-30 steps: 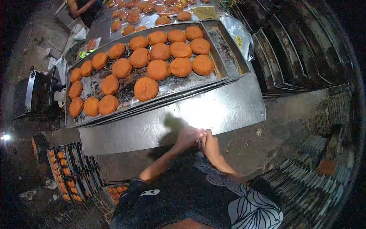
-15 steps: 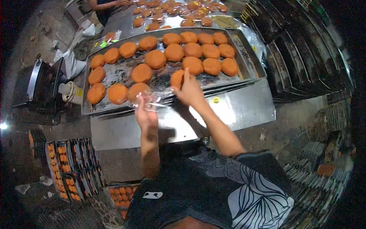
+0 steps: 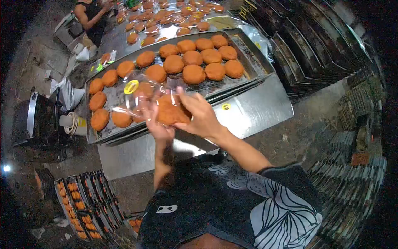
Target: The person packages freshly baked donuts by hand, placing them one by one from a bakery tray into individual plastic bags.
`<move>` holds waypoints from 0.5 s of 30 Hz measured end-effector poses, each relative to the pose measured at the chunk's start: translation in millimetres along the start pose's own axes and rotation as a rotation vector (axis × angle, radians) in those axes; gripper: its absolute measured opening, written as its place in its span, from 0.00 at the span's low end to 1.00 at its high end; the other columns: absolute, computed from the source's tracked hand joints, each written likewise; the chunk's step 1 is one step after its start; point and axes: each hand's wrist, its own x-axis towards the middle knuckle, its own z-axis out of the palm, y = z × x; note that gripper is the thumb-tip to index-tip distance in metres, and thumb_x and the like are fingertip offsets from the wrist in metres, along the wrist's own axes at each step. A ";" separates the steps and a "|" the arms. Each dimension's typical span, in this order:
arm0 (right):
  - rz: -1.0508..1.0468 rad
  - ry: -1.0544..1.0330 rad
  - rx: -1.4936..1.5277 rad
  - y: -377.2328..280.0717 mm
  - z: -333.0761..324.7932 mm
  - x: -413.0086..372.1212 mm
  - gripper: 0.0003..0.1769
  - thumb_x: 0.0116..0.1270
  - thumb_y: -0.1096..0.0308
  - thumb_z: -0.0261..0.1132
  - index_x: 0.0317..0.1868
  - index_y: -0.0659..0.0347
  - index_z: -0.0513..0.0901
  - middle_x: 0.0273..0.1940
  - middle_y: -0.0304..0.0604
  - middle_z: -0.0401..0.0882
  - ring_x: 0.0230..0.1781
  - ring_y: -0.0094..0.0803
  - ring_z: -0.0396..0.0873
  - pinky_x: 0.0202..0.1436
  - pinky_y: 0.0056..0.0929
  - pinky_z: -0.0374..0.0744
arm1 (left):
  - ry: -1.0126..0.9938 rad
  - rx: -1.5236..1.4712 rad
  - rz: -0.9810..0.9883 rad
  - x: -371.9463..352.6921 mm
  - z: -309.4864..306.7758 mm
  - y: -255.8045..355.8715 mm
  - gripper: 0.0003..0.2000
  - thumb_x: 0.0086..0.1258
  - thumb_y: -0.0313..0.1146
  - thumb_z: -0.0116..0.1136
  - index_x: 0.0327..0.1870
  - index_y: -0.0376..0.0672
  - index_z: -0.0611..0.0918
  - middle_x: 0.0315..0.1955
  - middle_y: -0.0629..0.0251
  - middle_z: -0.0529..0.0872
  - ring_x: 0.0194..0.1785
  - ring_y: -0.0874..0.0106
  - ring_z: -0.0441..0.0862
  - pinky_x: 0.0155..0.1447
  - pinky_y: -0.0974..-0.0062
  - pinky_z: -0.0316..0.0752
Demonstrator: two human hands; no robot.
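A round orange-brown bun (image 3: 171,111) is between my two hands over the near edge of the tray. My right hand (image 3: 201,114) grips it from the right, thumb below and fingers above. My left hand (image 3: 159,128) holds a clear plastic bag (image 3: 143,93) with a yellow round label, its fingers pinched on the film at the bun's left side. The bag's film overlaps the bun in this view. Just beyond, a large metal tray (image 3: 271,68) carries rows of similar buns (image 3: 193,74).
The tray rests on a metal table (image 3: 265,97) bearing a yellow sticker. Bagged buns (image 3: 153,31) cover the far end, where another person (image 3: 89,16) stands. Dark trays (image 3: 315,54) are stacked at right. Racks of buns (image 3: 76,203) stand on the floor at lower left.
My right hand has taken the bun off the tray and brought it left and nearer to my left hand. The bag has spread out toward the left. The view has shifted.
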 end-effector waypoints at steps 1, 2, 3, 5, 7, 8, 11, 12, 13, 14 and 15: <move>0.102 0.029 0.000 2.1 -5.2 -6.2 0.52 0.35 0.67 0.71 0.61 0.72 0.53 0.46 0.50 0.73 0.34 0.45 0.73 0.42 0.36 0.72 | -0.067 -0.129 -0.072 -4.8 -5.2 -18.6 0.25 0.62 0.32 0.42 0.62 0.43 0.56 0.54 0.55 0.67 0.56 0.60 0.66 0.59 0.62 0.63; 0.241 0.065 0.028 2.8 -6.3 -2.5 0.53 0.37 0.67 0.71 0.62 0.72 0.51 0.46 0.52 0.73 0.37 0.46 0.73 0.42 0.35 0.72 | -0.032 -0.215 -0.144 -6.7 -2.6 -38.8 0.25 0.61 0.34 0.43 0.61 0.42 0.57 0.54 0.56 0.67 0.56 0.61 0.67 0.60 0.63 0.62; 0.393 0.093 0.058 1.4 -4.5 -2.2 0.53 0.38 0.67 0.71 0.62 0.72 0.48 0.46 0.54 0.73 0.39 0.47 0.74 0.43 0.35 0.73 | 0.018 -0.299 -0.224 -13.6 -2.1 -55.3 0.25 0.61 0.36 0.43 0.60 0.40 0.59 0.53 0.56 0.68 0.56 0.61 0.67 0.60 0.63 0.61; 0.316 0.129 0.288 13.8 -7.5 -14.0 0.51 0.43 0.67 0.69 0.63 0.69 0.47 0.42 0.59 0.68 0.42 0.48 0.73 0.43 0.34 0.73 | -0.041 -0.434 -0.381 -13.8 1.3 -61.0 0.25 0.61 0.40 0.41 0.57 0.37 0.61 0.51 0.56 0.69 0.54 0.62 0.68 0.60 0.64 0.61; 0.606 0.153 0.616 26.2 -19.1 -46.9 0.48 0.45 0.67 0.69 0.63 0.64 0.50 0.48 0.54 0.67 0.48 0.44 0.72 0.48 0.30 0.71 | -0.284 -0.708 -0.714 -16.5 17.3 -59.6 0.24 0.63 0.42 0.40 0.56 0.35 0.62 0.47 0.56 0.71 0.53 0.64 0.68 0.58 0.65 0.63; 0.438 0.140 0.059 43.4 -27.5 -52.2 0.40 0.46 0.66 0.68 0.59 0.64 0.58 0.48 0.51 0.64 0.48 0.43 0.72 0.46 0.28 0.72 | 0.060 -0.232 -0.498 -30.8 18.0 -78.8 0.22 0.65 0.40 0.42 0.54 0.33 0.63 0.44 0.56 0.72 0.49 0.65 0.70 0.56 0.66 0.66; 0.320 0.094 0.142 125.0 -48.1 -36.9 0.10 0.53 0.70 0.61 0.34 0.67 0.80 0.23 0.47 0.79 0.20 0.28 0.77 0.25 0.26 0.74 | -0.057 0.138 -0.474 -60.5 -13.5 -144.5 0.11 0.66 0.28 0.43 0.46 0.35 0.70 0.39 0.59 0.74 0.41 0.71 0.74 0.49 0.73 0.72; 0.458 0.067 0.081 134.1 -66.1 -8.5 0.08 0.55 0.70 0.59 0.30 0.65 0.81 0.20 0.43 0.78 0.21 0.24 0.77 0.24 0.24 0.73 | -0.242 0.402 -0.475 -71.2 -11.3 -162.3 0.13 0.61 0.30 0.50 0.45 0.33 0.71 0.38 0.59 0.75 0.39 0.72 0.74 0.47 0.75 0.71; 0.363 0.302 0.102 129.9 -74.0 26.0 0.11 0.56 0.66 0.58 0.21 0.65 0.76 0.17 0.51 0.73 0.17 0.41 0.74 0.20 0.37 0.69 | -0.430 0.660 -0.433 -81.7 -8.9 -180.0 0.17 0.57 0.33 0.57 0.44 0.31 0.72 0.37 0.59 0.75 0.37 0.72 0.74 0.46 0.78 0.70; 0.471 0.234 0.017 125.1 -84.0 57.4 0.10 0.55 0.66 0.60 0.31 0.65 0.77 0.26 0.54 0.76 0.28 0.43 0.76 0.32 0.36 0.73 | -0.647 1.197 -0.382 -86.8 4.4 -186.1 0.22 0.51 0.36 0.62 0.43 0.29 0.72 0.39 0.53 0.75 0.39 0.66 0.75 0.45 0.76 0.71; 0.469 0.232 0.008 129.7 -78.7 63.3 0.10 0.55 0.66 0.60 0.31 0.65 0.77 0.26 0.54 0.76 0.28 0.43 0.76 0.32 0.36 0.73 | -0.806 1.500 -0.081 -96.2 -22.8 -227.5 0.22 0.49 0.38 0.62 0.42 0.31 0.74 0.41 0.50 0.74 0.43 0.58 0.74 0.49 0.70 0.69</move>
